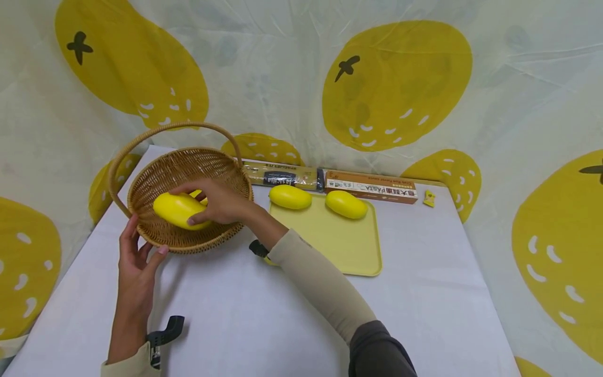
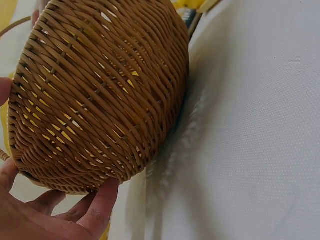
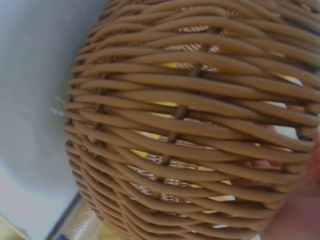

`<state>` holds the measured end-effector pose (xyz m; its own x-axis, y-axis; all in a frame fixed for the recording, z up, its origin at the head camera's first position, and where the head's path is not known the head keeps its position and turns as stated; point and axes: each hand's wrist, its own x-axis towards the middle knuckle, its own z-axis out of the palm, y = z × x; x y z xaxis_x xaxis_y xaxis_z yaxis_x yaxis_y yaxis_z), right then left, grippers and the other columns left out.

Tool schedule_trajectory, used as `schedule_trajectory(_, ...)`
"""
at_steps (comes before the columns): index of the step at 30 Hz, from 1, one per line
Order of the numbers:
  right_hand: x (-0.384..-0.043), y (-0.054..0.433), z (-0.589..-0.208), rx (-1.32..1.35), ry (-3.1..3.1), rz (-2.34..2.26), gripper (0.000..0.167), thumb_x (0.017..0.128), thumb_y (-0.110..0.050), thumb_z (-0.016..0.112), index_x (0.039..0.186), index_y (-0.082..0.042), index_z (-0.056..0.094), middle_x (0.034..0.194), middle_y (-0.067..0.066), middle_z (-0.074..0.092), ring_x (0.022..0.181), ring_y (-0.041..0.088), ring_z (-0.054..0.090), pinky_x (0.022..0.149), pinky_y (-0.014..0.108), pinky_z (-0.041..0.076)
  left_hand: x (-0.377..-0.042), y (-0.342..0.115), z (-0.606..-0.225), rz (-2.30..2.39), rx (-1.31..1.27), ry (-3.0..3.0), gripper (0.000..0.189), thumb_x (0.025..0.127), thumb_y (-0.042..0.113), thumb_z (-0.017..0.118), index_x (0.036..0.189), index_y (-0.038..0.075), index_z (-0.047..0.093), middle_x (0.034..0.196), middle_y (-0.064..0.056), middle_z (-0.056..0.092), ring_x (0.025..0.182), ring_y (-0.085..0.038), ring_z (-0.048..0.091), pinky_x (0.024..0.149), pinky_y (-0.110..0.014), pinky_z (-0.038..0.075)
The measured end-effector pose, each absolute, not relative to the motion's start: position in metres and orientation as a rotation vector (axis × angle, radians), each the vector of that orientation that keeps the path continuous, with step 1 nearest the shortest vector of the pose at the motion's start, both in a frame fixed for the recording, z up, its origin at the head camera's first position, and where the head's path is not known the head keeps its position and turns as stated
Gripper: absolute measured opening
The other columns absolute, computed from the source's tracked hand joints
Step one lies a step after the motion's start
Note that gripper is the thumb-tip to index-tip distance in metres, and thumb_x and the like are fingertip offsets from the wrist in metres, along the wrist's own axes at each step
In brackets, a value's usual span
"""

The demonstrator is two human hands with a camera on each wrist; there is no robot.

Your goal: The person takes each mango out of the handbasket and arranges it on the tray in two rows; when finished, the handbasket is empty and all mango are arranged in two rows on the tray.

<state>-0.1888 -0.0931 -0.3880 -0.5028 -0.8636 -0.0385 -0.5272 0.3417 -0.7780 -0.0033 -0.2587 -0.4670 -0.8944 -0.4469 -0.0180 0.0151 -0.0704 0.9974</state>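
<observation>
Head view: the right hand (image 1: 219, 201) is grasping a yellow fruit (image 1: 175, 209) under its fingers, inside the wicker basket (image 1: 198, 159); the left hand (image 1: 138, 264) is gripping the basket's near edge, and a firm hold there is probably preventing tipping. Left wrist view: the left hand is bracing the outer wall. Right wrist view: weave is hiding the grasp.

Rough weave, smooth gloss
The basket (image 1: 207, 161) is woven from wicker-like strands; the yellow fruits (image 1: 175, 210) are finished smooth and glossy, the tray (image 1: 336, 251) plastic-like and matt; the tablecloth (image 1: 245, 319) is finely textured.
</observation>
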Motion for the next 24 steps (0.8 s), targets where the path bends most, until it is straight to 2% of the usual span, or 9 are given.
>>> schedule_trajectory(5, -0.186, -0.085, -0.388, -1.3, 2.128, -1.188, 0.069, 0.089, -0.016, 0.088, 0.152, -0.018, 0.06, 0.154, -0.002, 0.061, 0.134, 0.007, 0.056, 0.105, 0.014, 0.05, -0.004, -0.258, -0.467, -2.037, 0.454, -1.891, 0.089, 0.101, 0.001, 0.069, 0.169, 0.034, 0.022, 0.179, 0.004, 0.013, 0.159, -0.027, 0.029, 0.104, -0.007, 0.048)
schedule_trajectory(8, -0.183, -0.077, -0.388, -1.285, 2.101, -1.292, 0.068, 0.088, -0.014, 0.088, 0.151, -0.016, 0.061, 0.151, 0.002, 0.062, 0.13, 0.01, 0.058, 0.1, 0.016, 0.053, -0.004, -0.258, -0.467, -2.043, 0.445, -1.884, 0.089, 0.101, 0.0, 0.069, 0.169, 0.034, 0.022, 0.179, 0.004, 0.014, 0.157, -0.027, 0.03, 0.103, -0.007, 0.049)
schedule_trajectory(14, -0.177, -0.062, -0.385, -1.212, 2.113, -1.385, 0.068, 0.088, -0.018, 0.089, 0.15, -0.023, 0.061, 0.151, 0.002, 0.061, 0.118, 0.013, 0.065, 0.089, 0.018, 0.058, -0.004, -0.258, -0.467, -2.05, 0.433, -1.868, 0.089, 0.101, -0.002, 0.067, 0.169, 0.034, 0.023, 0.178, 0.003, 0.014, 0.156, -0.027, 0.03, 0.102, -0.007, 0.05)
schedule_trajectory(24, -0.172, -0.039, -0.378, -1.191, 2.107, -1.459, 0.068, 0.089, -0.019, 0.088, 0.151, -0.026, 0.061, 0.152, -0.004, 0.06, 0.119, 0.009, 0.065, 0.091, 0.024, 0.061, -0.003, -0.257, -0.466, -2.042, 0.453, -1.868, 0.089, 0.101, -0.002, 0.067, 0.168, 0.035, 0.024, 0.178, 0.004, 0.015, 0.156, -0.028, 0.032, 0.103, -0.008, 0.05)
